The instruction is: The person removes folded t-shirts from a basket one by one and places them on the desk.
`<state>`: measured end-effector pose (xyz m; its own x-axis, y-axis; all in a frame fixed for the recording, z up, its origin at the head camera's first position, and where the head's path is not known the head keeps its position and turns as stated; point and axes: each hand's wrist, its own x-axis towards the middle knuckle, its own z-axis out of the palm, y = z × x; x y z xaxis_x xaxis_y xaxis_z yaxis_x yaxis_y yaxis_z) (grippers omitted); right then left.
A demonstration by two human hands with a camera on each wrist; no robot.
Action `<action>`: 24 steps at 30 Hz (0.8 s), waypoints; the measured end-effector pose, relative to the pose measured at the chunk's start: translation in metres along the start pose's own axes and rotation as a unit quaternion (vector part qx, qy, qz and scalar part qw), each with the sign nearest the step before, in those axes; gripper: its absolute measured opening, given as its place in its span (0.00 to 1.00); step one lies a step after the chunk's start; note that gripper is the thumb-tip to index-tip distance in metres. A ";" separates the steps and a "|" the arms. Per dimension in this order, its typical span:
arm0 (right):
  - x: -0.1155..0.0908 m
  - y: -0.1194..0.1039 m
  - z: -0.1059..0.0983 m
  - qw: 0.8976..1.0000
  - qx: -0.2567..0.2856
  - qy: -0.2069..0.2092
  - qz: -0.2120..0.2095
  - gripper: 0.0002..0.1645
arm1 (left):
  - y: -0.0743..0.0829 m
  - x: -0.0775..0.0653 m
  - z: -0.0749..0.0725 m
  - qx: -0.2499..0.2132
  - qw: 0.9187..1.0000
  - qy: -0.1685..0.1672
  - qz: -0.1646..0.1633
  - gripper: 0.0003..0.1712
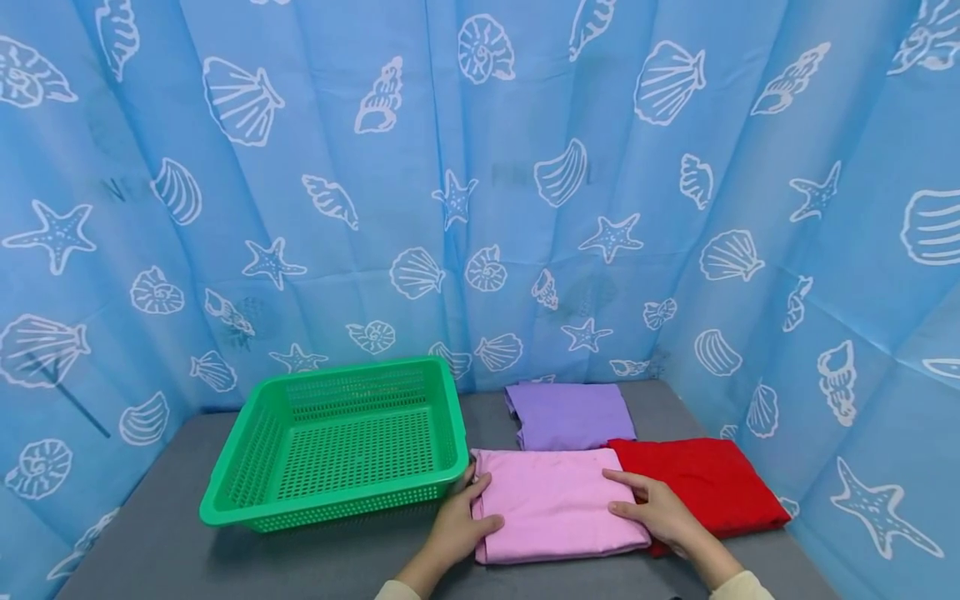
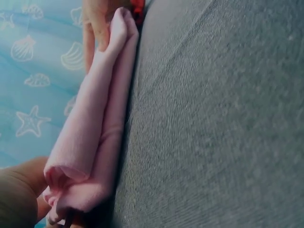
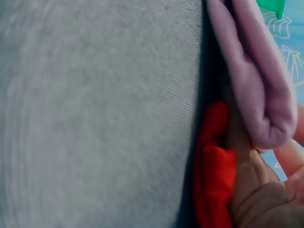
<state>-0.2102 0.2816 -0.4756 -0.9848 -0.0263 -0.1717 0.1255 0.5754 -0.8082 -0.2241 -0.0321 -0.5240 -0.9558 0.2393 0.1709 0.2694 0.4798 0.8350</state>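
Note:
A folded pink cloth [image 1: 558, 507] lies on the grey surface in the head view, with a hand at each end. My left hand [image 1: 453, 521] grips its left edge, thumb on top and fingers at the side. At the opposite edge my right hand [image 1: 660, 510] holds it, thumb and forefinger over the top. In the right wrist view, other fingers of the right hand [image 3: 259, 190] reach beneath the pink fold [image 3: 261, 85], beside a red cloth [image 3: 213, 171]. The left wrist view shows the layered front edge of the pink cloth [image 2: 85, 128] close over the surface.
A green plastic basket [image 1: 337, 505] stands left of the pink cloth, its inside bare. Behind lies a folded purple cloth [image 1: 573, 417]. The folded red cloth [image 1: 705, 483] sits at the right, partly covered by the pink one. A blue shell-patterned curtain [image 1: 510, 225] encloses the grey tabletop [image 1: 360, 558].

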 end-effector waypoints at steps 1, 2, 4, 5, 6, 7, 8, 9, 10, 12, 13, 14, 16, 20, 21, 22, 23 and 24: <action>-0.001 0.000 -0.001 1.000 -0.005 0.002 0.005 0.40 | 0.001 -0.001 0.000 -0.003 1.000 0.001 -0.003 0.41; -0.002 0.000 -0.002 1.000 -0.007 0.004 0.009 0.41 | 0.002 -0.002 0.000 -0.007 1.000 0.000 -0.008 0.40; -0.004 -0.001 -0.005 1.000 -0.003 0.003 0.023 0.41 | 0.004 -0.004 0.000 -0.010 1.000 -0.002 -0.015 0.38; -0.006 -0.002 -0.007 0.999 -0.001 0.004 0.032 0.42 | 0.005 -0.006 -0.001 -0.011 1.000 -0.004 -0.015 0.37; -0.008 -0.002 -0.009 0.999 0.001 0.004 0.039 0.42 | 0.006 -0.008 -0.002 -0.010 1.000 -0.007 -0.016 0.36; -0.010 -0.003 -0.010 0.999 0.002 0.005 0.046 0.42 | 0.007 -0.010 -0.004 -0.006 1.000 -0.010 -0.012 0.34; -0.011 -0.004 -0.013 0.999 0.000 0.005 0.050 0.42 | 0.008 -0.013 -0.006 0.002 1.000 -0.014 -0.009 0.33; -0.013 -0.005 -0.015 0.999 -0.008 0.006 0.051 0.42 | 0.010 -0.015 -0.009 0.008 1.000 -0.019 -0.005 0.32; -0.015 -0.007 -0.017 0.998 -0.022 0.012 0.050 0.42 | 0.013 -0.018 -0.013 0.016 1.000 -0.024 0.001 0.31; -0.016 -0.013 -0.020 0.998 -0.056 0.027 0.031 0.40 | 0.023 -0.023 -0.022 0.038 0.998 -0.048 0.007 0.29; -0.016 -0.018 -0.021 0.996 -0.075 0.036 0.016 0.39 | 0.028 -0.024 -0.027 0.051 0.996 -0.065 0.014 0.28; -0.016 -0.023 -0.021 0.995 -0.094 0.045 -0.003 0.37 | 0.035 -0.025 -0.034 0.058 0.994 -0.086 0.020 0.28; -0.015 -0.037 -0.021 0.990 -0.123 0.053 -0.046 0.34 | 0.052 -0.023 -0.048 0.060 0.989 -0.129 0.033 0.26; -0.003 -0.073 -0.019 0.976 -0.157 0.021 -0.148 0.26 | 0.083 -0.005 -0.083 0.059 0.984 -0.167 0.035 0.23; 0.001 -0.083 -0.019 0.972 -0.160 0.005 -0.172 0.24 | 0.089 0.003 -0.093 0.068 0.984 -0.161 0.037 0.22; 0.006 -0.093 -0.019 0.967 -0.166 -0.010 -0.193 0.24 | 0.093 0.011 -0.102 0.081 0.984 -0.152 0.038 0.22; 0.011 -0.103 -0.018 0.961 -0.172 -0.024 -0.213 0.24 | 0.095 0.019 -0.112 0.102 0.984 -0.138 0.041 0.22; 0.017 -0.113 -0.018 0.955 -0.180 -0.036 -0.232 0.25 | 0.096 0.029 -0.121 0.125 0.983 -0.125 0.049 0.23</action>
